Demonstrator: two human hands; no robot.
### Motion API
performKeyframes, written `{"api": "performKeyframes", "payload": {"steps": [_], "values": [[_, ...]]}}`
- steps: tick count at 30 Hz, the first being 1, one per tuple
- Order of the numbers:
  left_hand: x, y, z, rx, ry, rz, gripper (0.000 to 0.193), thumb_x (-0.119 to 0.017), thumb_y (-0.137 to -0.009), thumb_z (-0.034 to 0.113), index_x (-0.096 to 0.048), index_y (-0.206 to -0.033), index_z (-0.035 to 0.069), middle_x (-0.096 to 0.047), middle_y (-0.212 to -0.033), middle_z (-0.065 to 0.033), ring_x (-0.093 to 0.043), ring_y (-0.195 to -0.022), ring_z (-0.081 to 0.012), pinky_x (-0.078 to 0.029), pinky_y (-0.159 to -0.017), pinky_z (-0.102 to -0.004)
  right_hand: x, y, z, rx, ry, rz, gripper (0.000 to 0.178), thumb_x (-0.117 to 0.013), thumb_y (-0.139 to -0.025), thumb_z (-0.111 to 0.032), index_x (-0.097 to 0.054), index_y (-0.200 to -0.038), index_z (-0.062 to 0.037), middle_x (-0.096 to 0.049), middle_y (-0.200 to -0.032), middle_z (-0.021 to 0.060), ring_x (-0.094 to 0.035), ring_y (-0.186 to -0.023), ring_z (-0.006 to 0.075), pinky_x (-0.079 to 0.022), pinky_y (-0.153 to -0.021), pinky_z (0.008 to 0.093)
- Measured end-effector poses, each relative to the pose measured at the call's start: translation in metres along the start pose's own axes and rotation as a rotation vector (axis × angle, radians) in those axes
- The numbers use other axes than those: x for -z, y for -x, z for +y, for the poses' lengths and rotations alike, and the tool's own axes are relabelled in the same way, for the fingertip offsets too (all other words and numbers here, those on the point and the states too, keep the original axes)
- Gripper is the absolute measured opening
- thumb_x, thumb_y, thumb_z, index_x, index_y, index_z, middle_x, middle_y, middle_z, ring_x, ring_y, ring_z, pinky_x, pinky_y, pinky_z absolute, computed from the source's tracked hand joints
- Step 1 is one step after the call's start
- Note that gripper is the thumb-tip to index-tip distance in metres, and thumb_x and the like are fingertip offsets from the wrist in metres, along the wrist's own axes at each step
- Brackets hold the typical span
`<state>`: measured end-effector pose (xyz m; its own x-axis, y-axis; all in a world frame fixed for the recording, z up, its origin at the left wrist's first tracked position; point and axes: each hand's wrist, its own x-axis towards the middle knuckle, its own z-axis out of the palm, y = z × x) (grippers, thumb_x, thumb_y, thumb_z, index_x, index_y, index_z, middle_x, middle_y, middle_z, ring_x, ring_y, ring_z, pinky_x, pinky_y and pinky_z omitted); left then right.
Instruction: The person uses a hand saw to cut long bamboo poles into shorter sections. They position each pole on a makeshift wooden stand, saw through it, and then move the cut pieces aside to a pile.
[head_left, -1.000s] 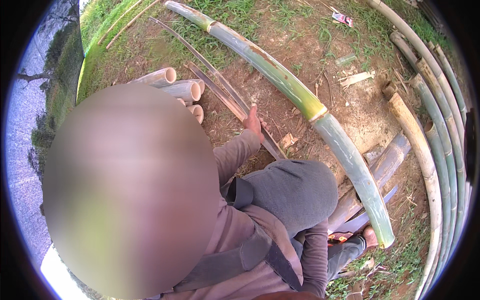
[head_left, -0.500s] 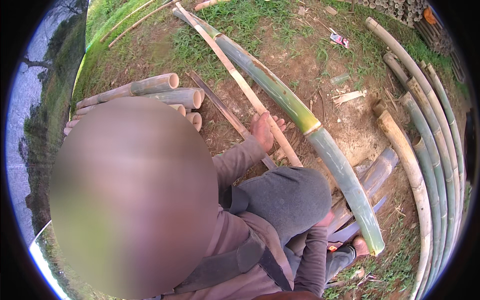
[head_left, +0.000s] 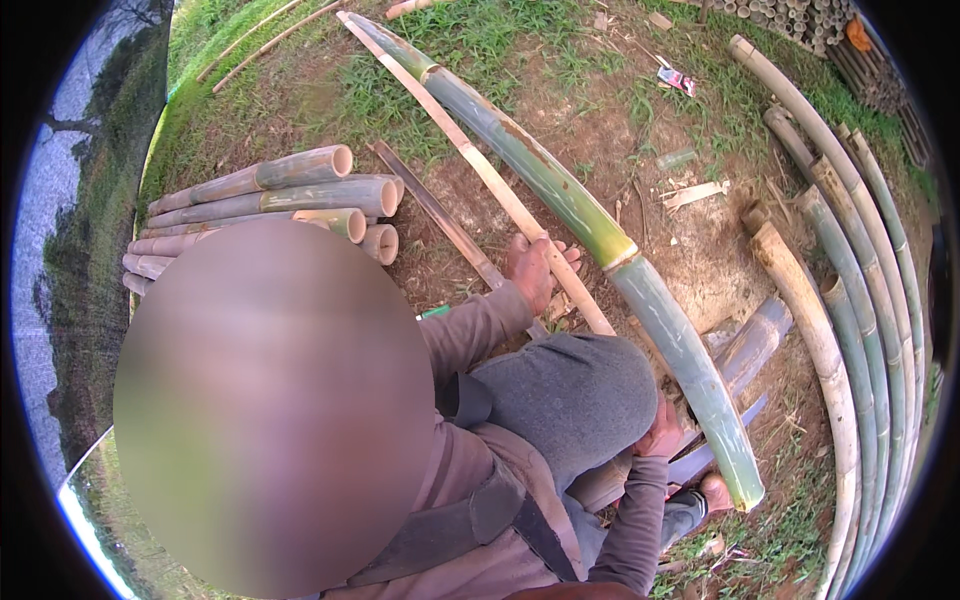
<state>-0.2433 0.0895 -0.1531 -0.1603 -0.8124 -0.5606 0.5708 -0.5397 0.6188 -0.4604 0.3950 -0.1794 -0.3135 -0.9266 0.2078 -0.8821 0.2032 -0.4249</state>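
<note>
- left hand (head_left: 533, 272): cradling 1 pale bamboo strip (head_left: 472, 155), fingertips showing past its right edge
- right hand (head_left: 660, 432): beside the raised knee (head_left: 590, 390), partly hidden; cannot tell its grip
- strip: slants from the knee to the upper left, alongside 1 thick green pole (head_left: 665, 330)
- left: stacked cut tubes (head_left: 275, 200)
- far right: long bamboo poles (head_left: 820, 325)

Bright daylight, fisheye-bent edges, heavy blur lower left, detail there uncertain
</note>
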Motion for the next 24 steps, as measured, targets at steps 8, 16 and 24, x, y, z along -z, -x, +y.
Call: {"api": "performKeyframes", "payload": {"steps": [8,16,24], "values": [[-0.002,0.004,-0.006,0.006,-0.013,-0.052,0.017,-0.043,-0.113,0.016,-0.036,-0.125,0.006,-0.054,-0.116,-0.0182,-0.069,-0.109,-0.0377,-0.061,-0.097,-0.0587,0.013,-0.007,0.004,0.010,-0.012,0.004,0.049,-0.080,-0.090,-0.038,-0.070,-0.128,-0.0076,-0.067,-0.088,0.0183,-0.069,-0.074,0.0410,-0.054,-0.065,0.0502],[-0.011,0.008,-0.001,-0.011,-0.005,-0.054,0.017,-0.043,-0.113,0.015,-0.037,-0.125,0.005,-0.054,-0.116,-0.0173,-0.069,-0.110,-0.0375,-0.060,-0.099,-0.0585,0.017,-0.016,0.004,0.051,-0.007,0.033,0.049,-0.080,-0.090,-0.037,-0.070,-0.128,-0.0077,-0.065,-0.086,0.0181,-0.066,-0.072,0.0406,-0.052,-0.063,0.0503],[-0.009,0.000,-0.002,-0.016,-0.008,-0.080,0.017,-0.042,-0.113,0.015,-0.037,-0.125,0.004,-0.054,-0.116,-0.0167,-0.069,-0.109,-0.0368,-0.060,-0.100,-0.0578,0.018,-0.021,0.004,0.078,0.023,0.062,0.047,-0.078,-0.093,-0.039,-0.071,-0.127,-0.0070,-0.061,-0.082,0.0172,-0.063,-0.069,0.0390,-0.049,-0.062,0.0497]]}}
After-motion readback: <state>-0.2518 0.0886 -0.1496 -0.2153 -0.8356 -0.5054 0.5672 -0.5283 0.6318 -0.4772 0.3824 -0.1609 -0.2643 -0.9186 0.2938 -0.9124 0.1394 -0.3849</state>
